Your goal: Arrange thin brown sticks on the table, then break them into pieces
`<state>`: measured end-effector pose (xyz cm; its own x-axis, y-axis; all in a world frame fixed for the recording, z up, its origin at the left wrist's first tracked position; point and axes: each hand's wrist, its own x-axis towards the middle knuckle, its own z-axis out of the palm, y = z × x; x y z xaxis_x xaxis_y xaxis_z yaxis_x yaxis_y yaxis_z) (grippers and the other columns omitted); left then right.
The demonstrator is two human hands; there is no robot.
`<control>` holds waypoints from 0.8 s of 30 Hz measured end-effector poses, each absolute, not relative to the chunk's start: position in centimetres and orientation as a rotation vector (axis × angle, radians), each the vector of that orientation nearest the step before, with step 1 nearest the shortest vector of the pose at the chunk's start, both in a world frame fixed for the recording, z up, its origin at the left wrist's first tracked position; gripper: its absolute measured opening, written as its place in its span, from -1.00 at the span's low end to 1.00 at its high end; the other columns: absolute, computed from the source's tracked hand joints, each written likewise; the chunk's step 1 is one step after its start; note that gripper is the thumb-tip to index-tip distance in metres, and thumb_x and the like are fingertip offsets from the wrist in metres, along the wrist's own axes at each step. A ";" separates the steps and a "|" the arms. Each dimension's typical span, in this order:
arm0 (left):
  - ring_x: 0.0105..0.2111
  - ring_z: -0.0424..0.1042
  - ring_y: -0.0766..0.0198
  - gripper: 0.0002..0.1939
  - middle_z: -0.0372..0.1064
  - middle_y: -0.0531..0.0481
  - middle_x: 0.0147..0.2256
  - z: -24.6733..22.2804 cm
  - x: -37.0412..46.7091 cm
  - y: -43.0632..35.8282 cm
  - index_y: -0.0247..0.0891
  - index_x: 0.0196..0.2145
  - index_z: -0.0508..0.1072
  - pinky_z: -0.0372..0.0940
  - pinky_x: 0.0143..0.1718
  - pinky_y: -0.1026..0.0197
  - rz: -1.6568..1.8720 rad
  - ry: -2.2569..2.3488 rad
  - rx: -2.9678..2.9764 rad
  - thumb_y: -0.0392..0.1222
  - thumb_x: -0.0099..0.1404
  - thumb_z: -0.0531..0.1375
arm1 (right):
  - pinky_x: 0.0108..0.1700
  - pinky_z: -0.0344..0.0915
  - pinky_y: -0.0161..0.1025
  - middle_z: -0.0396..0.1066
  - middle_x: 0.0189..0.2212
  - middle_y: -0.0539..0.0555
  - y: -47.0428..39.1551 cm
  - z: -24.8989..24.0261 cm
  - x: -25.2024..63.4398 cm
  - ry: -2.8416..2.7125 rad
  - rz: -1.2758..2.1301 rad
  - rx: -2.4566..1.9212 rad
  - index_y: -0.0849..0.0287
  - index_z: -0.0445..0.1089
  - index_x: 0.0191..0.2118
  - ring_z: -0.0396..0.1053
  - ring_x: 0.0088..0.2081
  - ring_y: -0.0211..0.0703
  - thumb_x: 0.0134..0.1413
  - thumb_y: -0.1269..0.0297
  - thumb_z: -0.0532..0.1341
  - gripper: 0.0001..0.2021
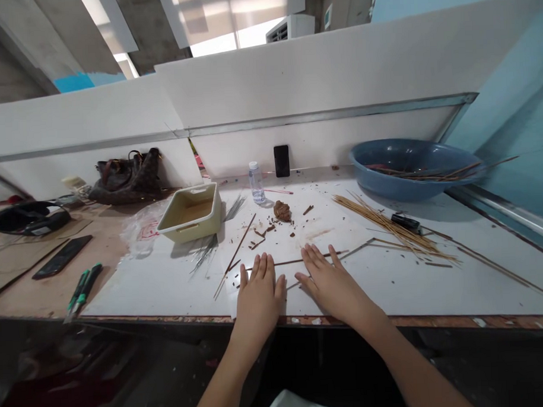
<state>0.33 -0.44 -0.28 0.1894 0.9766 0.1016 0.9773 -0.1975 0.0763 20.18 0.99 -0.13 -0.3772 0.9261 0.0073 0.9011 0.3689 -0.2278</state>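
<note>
The thin, straight, dark-brown stick lies crosswise on your white-covered counter, running beneath your fingers. Your left hand and right hand are flat, palms down, fingers outstretched, gripping nothing. Beyond sits a lumpy, brown, clay-like mass among crumbs. Rightward, slender tan wooden sticks fan out before a glossy blue round basin; leftward stands a pale-yellow rectangular plastic tub.

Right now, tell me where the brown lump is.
In the head view, the brown lump sits on the white surface near the middle, beyond the left hand and right hand, with the bottle behind it to the left.
</note>
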 end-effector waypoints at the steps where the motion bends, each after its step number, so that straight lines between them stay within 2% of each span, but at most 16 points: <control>1: 0.52 0.08 -0.07 -0.43 0.12 -0.26 0.49 0.1 0.6 0.3 -0.37 0.48 0.23 -0.06 0.52 -0.38 -0.197 -2.018 -2.400 -0.10 0.65 -0.04 | 0.58 -0.30 0.31 -0.13 0.56 0.39 1.7 0.1 20.0 -2.487 0.270 -1.691 0.47 -0.04 0.57 -0.19 0.59 0.12 0.59 -0.11 -0.19 -0.22; 5: 0.53 0.05 -0.08 -0.41 0.11 -0.31 0.49 -0.1 0.8 -0.3 -0.46 0.48 0.21 -0.07 0.53 -0.36 -0.180 -2.015 -2.382 -0.09 0.66 -0.06 | 0.59 -0.25 0.26 -0.10 0.55 0.40 1.1 -0.5 20.1 -2.495 0.227 -1.684 0.52 -0.02 0.55 -0.17 0.59 0.13 0.59 -0.12 -0.20 -0.20; 11: 0.53 0.06 -0.09 -0.39 0.09 -0.30 0.49 -1.8 -0.5 -3.7 -0.41 0.53 0.13 0.00 0.50 -0.41 -0.193 -1.918 -2.431 -0.09 0.66 -0.08 | 0.58 -0.12 0.20 -0.01 0.53 0.38 -2.5 -2.0 21.0 -2.469 0.216 -1.610 0.47 0.02 0.55 -0.06 0.57 0.12 0.56 -0.23 -0.23 -0.14; 14: 0.54 0.02 -0.12 -0.41 0.09 -0.31 0.50 -0.8 -0.2 -1.4 -0.40 0.51 0.17 -0.04 0.49 -0.47 -0.157 -2.003 -2.425 -0.10 0.66 -0.08 | 0.58 -0.15 0.24 -0.05 0.53 0.45 -0.3 -1.2 20.4 -2.470 0.230 -1.652 0.56 -0.01 0.54 -0.10 0.57 0.16 0.57 -0.19 -0.22 -0.14; 18: 0.54 0.03 -0.09 -0.43 0.09 -0.30 0.49 0.3 0.3 0.8 -0.38 0.49 0.21 -0.11 0.51 -0.45 -0.144 -2.063 -2.403 -0.12 0.67 -0.08 | 0.58 -0.19 0.25 -0.13 0.55 0.43 2.2 -0.6 19.7 -2.467 0.250 -1.729 0.58 -0.04 0.54 -0.16 0.58 0.16 0.58 -0.13 -0.20 -0.18; 24: 0.53 0.03 -0.08 -0.38 0.06 -0.29 0.50 -2.0 -1.2 -3.6 -0.42 0.53 0.11 -0.03 0.50 -0.43 -0.195 -1.941 -2.413 -0.08 0.66 -0.07 | 0.57 -0.07 0.20 -0.06 0.54 0.33 -2.2 -2.3 21.0 -2.433 0.238 -1.604 0.40 0.01 0.56 -0.09 0.57 0.11 0.57 -0.19 -0.16 -0.20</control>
<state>-1.20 -3.60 -1.96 0.2101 0.9701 0.1216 0.9749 -0.2172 0.0485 20.98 -2.20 -2.30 -0.3816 0.9198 0.0918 0.8846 0.3922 -0.2525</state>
